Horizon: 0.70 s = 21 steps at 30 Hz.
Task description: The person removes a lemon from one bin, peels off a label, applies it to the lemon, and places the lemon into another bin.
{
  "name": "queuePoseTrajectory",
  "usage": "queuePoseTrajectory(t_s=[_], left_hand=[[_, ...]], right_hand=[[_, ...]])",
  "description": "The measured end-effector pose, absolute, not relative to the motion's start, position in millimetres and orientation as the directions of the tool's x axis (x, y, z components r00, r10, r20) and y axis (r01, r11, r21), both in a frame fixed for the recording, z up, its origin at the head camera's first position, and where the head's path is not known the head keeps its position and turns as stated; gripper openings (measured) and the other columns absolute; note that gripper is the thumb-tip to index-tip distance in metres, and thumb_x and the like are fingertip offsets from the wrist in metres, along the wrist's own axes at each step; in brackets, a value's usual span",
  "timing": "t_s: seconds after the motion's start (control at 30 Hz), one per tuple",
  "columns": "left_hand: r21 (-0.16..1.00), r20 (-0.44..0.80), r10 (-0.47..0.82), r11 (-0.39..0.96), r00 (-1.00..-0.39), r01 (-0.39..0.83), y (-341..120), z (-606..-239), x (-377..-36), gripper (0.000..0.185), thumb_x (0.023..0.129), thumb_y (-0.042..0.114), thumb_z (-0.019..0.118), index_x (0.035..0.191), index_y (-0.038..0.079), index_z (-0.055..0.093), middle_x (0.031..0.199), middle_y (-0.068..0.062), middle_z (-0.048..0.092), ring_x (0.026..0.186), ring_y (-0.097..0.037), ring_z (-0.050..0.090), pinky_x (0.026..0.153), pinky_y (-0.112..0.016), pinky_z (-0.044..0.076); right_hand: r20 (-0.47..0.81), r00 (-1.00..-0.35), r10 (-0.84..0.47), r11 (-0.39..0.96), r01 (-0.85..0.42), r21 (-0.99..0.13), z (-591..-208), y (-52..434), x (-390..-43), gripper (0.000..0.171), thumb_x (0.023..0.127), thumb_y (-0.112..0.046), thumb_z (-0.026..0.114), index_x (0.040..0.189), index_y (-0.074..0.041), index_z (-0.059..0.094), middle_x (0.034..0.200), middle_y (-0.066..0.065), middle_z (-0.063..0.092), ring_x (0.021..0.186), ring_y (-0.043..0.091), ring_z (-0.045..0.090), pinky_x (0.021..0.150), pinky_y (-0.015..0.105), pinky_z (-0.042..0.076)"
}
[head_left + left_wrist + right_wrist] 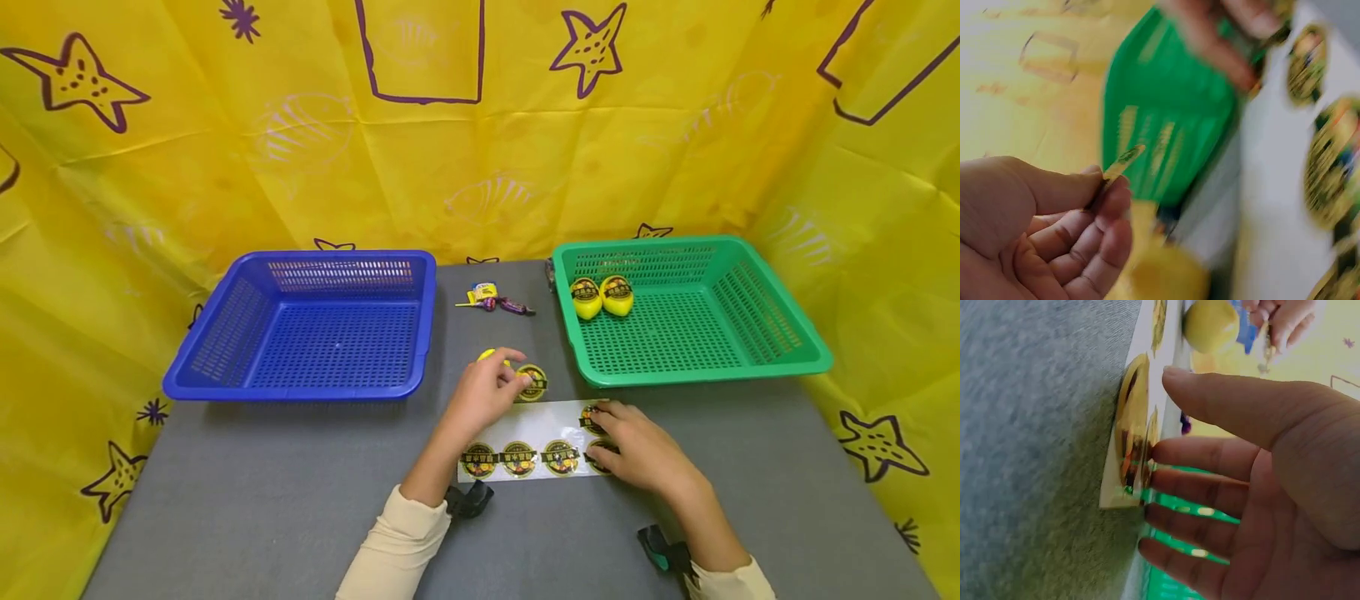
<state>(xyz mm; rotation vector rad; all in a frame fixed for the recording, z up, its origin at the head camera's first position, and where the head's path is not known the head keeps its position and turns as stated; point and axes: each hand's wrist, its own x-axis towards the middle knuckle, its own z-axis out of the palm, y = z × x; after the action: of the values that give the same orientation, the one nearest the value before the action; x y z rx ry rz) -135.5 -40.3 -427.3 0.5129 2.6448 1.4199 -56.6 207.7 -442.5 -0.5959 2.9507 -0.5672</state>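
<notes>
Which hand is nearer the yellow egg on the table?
Left. The left hand pinches a peeled sticker right beside the yellow egg. The right hand rests farther off, fingers straight on the sticker sheet.

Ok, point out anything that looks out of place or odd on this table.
Little stands out. A few wrapped candies lie loose on the table between the blue basket and the green basket, in neither. The sticker sheet lies flat, with several spots already bare.
</notes>
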Motion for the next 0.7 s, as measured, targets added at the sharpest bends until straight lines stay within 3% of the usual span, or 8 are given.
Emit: queuePoseTrajectory(t_s=[0.17,0.37,0.57,0.7], left_hand=[[0.888,0.086,0.171,0.434,-0.981,0.153,-66,-429,-150,0.021,0.09,0.018,0.076,0.105,0.005,0.07,0.068,0.001,0.066,0.057,-0.012,0.06,0.053,-0.029,0.05],[0.928,0.03,0.106,0.366,-0.994,0.067,-74,-441,-159,0.024,0.091,0.019,0.075,0.107,0.003,0.068,0.068,-0.003,0.067,0.052,-0.017,0.063,0.051,-0.029,0.053],[0.946,0.008,0.098,0.323,-0.995,0.04,-75,-448,-164,0.023,0.091,0.015,0.074,0.107,-0.001,0.068,0.067,-0.006,0.068,0.051,-0.02,0.065,0.051,-0.03,0.055],[0.957,0.005,0.114,0.289,-0.993,0.038,-77,-448,-164,0.024,0.091,0.012,0.073,0.108,-0.004,0.067,0.069,-0.009,0.069,0.053,-0.021,0.066,0.054,-0.036,0.058]], right_hand=[[0.022,-0.944,-0.328,0.893,-0.317,-0.318,-440,196,-56,0.04,0.087,-0.022,0.076,0.117,0.003,0.068,0.125,0.019,0.063,0.113,0.039,0.059,0.091,0.054,0.05],[0.156,-0.938,-0.31,0.873,-0.346,-0.343,-442,173,-63,0.029,0.084,-0.017,0.08,0.104,0.001,0.069,0.114,0.017,0.067,0.103,0.036,0.064,0.086,0.051,0.053],[0.167,-0.929,-0.329,0.789,-0.368,-0.492,-442,140,-85,0.047,0.093,-0.017,0.072,0.133,0.003,0.059,0.129,0.019,0.062,0.117,0.034,0.061,0.095,0.05,0.05],[0.149,-0.945,-0.291,0.693,-0.315,-0.648,-444,119,-105,0.049,0.099,-0.017,0.063,0.142,0.003,0.051,0.139,0.021,0.056,0.126,0.036,0.054,0.102,0.051,0.045]])
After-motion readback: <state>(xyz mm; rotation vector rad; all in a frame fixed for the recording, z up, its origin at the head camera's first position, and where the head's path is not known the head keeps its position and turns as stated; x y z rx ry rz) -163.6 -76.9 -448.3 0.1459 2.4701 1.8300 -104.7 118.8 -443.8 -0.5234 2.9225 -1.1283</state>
